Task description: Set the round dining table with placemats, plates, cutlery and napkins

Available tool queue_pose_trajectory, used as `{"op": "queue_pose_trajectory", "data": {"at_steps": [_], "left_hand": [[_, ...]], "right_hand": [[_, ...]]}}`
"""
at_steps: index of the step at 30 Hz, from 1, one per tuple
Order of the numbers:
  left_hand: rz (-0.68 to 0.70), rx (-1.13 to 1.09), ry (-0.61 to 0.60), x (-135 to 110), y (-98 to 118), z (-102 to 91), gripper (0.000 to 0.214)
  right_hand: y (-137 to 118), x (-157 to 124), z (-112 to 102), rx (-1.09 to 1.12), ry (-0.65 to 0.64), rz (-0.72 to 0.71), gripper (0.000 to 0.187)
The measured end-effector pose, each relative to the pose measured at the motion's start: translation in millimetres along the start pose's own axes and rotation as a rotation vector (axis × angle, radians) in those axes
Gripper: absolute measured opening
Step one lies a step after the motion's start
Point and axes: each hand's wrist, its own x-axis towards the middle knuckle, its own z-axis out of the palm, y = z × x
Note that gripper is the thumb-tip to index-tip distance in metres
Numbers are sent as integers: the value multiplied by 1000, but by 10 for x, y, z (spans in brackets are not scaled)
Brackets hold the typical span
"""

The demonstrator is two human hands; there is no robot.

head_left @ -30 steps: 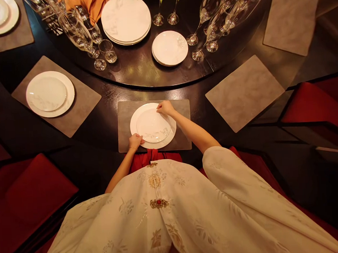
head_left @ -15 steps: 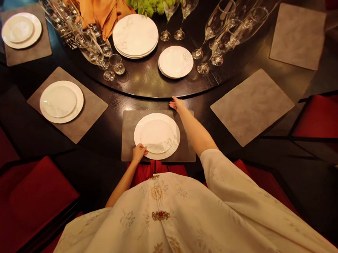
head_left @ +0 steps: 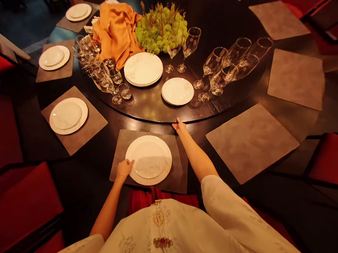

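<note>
Fingers [head_left: 130, 163] of left hand [head_left: 124, 168], seemingly touching white dinner plate [head_left: 148, 160]

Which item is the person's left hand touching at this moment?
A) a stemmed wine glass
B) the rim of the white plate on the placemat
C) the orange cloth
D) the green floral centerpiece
B: the left hand rests on the rim of the white plate on the grey placemat.

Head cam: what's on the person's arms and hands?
The left hand and right hand are bare, with no gloves. The forearms come out of wide cream sleeves with a pale gold floral pattern, worn over a red garment. A thin bracelet circles the left wrist.
</note>
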Motion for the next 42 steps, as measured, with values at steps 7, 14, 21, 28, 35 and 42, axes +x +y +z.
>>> {"op": "queue_pose_trajectory", "data": {"at_steps": [7, 14, 21, 28, 35, 42], "left_hand": [[670, 310, 247, 689, 1620, 537, 46], [886, 563, 152, 1242, 2544, 1202, 59], [802, 751, 184, 925, 3167, 1889, 65], [695, 761, 236, 738, 3776, 2633, 60], [630, 591, 132, 682, 4403, 3196, 49], [591, 468, 115, 576, 4977, 3582, 49]], "right_hand": [[-376, 264, -586, -54, -62, 15, 16], [-958, 736, -1273, -206, -168, 105, 18], [-1894, 975, -1845, -488, -360, 315, 20], [-2333, 962, -1069, -921, -788, 194, 39], [-2322, 1352, 311, -740, -465, -136, 43], [-2549, 1574, 37, -634, -403, -157, 20]]}}
